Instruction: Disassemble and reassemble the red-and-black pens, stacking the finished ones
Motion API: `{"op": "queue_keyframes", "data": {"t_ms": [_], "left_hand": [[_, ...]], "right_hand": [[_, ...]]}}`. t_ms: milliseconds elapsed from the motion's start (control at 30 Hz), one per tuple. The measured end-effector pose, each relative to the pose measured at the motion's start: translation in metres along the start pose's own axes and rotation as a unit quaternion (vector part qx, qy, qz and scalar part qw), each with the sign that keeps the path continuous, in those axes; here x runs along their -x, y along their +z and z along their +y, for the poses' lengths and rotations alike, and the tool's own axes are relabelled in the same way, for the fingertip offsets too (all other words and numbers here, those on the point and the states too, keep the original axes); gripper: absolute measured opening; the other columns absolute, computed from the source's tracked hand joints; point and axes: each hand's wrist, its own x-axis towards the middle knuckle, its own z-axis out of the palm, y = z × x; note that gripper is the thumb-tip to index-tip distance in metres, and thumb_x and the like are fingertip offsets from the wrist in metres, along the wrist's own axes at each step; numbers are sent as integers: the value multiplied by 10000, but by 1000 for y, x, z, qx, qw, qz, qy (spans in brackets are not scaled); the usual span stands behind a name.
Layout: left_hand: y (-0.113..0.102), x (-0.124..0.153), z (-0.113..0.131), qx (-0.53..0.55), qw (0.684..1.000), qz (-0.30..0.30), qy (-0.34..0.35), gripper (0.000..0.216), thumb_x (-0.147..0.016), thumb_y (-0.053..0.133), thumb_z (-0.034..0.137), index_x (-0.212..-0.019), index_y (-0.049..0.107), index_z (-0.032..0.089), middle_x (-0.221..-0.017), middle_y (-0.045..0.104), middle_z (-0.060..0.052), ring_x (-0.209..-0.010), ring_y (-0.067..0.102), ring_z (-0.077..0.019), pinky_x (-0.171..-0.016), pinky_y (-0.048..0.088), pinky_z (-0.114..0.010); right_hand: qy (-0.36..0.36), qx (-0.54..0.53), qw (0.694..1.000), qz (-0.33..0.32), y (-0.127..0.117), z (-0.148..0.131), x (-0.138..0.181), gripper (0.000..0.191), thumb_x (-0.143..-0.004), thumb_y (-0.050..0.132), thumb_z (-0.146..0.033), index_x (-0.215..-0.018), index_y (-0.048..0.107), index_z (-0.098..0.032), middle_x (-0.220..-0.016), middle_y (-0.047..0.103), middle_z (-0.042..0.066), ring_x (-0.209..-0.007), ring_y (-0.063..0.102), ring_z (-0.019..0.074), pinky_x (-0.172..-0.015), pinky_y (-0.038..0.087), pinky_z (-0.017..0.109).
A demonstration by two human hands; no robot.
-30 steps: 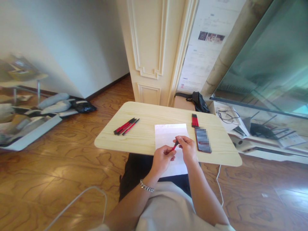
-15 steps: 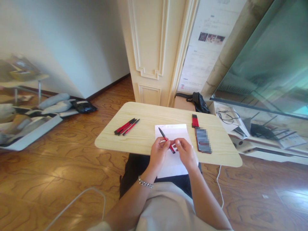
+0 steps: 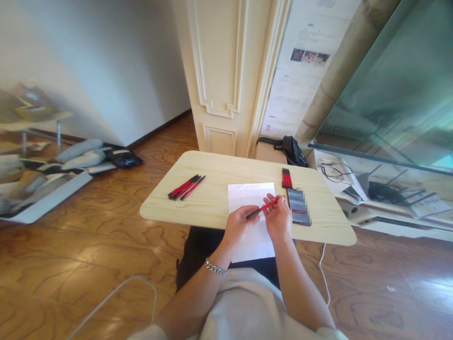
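A red and black pen [image 3: 268, 205] slants between my two hands, above a white sheet of paper [image 3: 247, 241] that overhangs the near table edge. My left hand [image 3: 240, 224] is closed round its black end. At the red end, my right hand [image 3: 279, 221] pinches the tip between thumb and finger, its other fingers loosely spread behind. Several red and black pens [image 3: 186, 187] lie in a loose group at the left of the table. Another row of pens [image 3: 287, 178] lies side by side at the right, just beyond a phone [image 3: 299, 208] with a blurred screen.
The pale wooden table [image 3: 212, 165] has rounded corners. A black bag [image 3: 294, 151] sits behind it on the right, near a cabinet with cables [image 3: 336, 172]. White cords run on the floor at both sides. Packages [image 3: 85, 158] lie at far left.
The pen has swung from pointing up-left to lying slantwise with its red end up-right. My right hand has moved right and up and now grips that end.
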Motion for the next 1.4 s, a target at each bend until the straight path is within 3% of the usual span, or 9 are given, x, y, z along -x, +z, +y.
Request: {"op": "queue_keyframes", "data": {"t_ms": [133, 300, 567, 900, 1100, 1200, 1300, 1400], "left_hand": [[-23, -5, -5, -133, 987, 70, 63, 154, -720, 693, 274, -853, 713, 199, -886, 711, -61, -832, 651, -196, -792, 478, -302], [-44, -15, -8, -237, 956, 132, 114, 118, -764, 643, 286, -838, 710, 221, -843, 704, -51, -773, 635, -191, -774, 466, -306], [-50, -17, -17, -294, 940, 114, 130, 140, -805, 594, 291, -868, 696, 219, -864, 707, -52, -789, 643, -195, -779, 474, -315], [-54, -20, -17, -364, 916, 76, 151, 147, -838, 552, 264, -900, 675, 213, -882, 705, -25, -798, 645, -167, -768, 496, -295], [-50, -33, -12, -407, 899, 28, 158, 165, -850, 535, 249, -948, 663, 215, -925, 699, -23, -777, 646, -148, -749, 515, -280], [-42, -48, -11, -462, 869, -3, 178, 213, -848, 535, 224, -1025, 652, 207, -992, 687, -44, -829, 642, -163, -798, 505, -303], [-30, -65, -12, -536, 814, -19, 223, 254, -839, 545, 191, -1073, 641, 169, -1080, 665, -78, -1004, 594, -215, -933, 437, -359], [-20, -80, -14, -592, 766, -50, 245, 270, -833, 548, 171, -1090, 626, 139, -1106, 653, -96, -1057, 558, -236, -983, 381, -376]], "right_hand": [[-17, -27, 999, -21, -14, -14, -23, 207, -821, 580, -487, -838, 543, -285, -634, 503, -53, -551, 492, 93, -580, 449, 255], [44, -50, 996, -52, -25, -20, -31, 341, -815, 508, -580, -746, 538, -247, -534, 344, -62, -405, 276, 81, -373, 254, 220], [70, -64, 995, -36, -28, -15, -33, 346, -796, 504, -545, -659, 511, -227, -474, 303, -69, -374, 204, 80, -336, 178, 229], [116, -170, 976, -73, -31, -18, -32, 245, -812, 551, -435, -722, 522, -209, -513, 359, -77, -379, 277, 51, -324, 222, 178], [103, -177, 977, -58, -35, -28, -34, 237, -808, 555, -433, -729, 526, -212, -501, 372, -83, -367, 307, 48, -317, 250, 169], [100, -177, 977, -58, -34, -33, -37, 219, -814, 557, -404, -722, 527, -207, -490, 357, -87, -358, 303, 46, -304, 242, 165], [95, -175, 978, -55, -30, -36, -41, 257, -822, 556, -436, -730, 541, -197, -495, 368, -86, -356, 301, 38, -294, 242, 153], [83, -160, 983, -43, -23, -38, -50, 325, -810, 569, -500, -759, 570, -179, -537, 438, -66, -375, 335, 28, -280, 226, 133]]}}
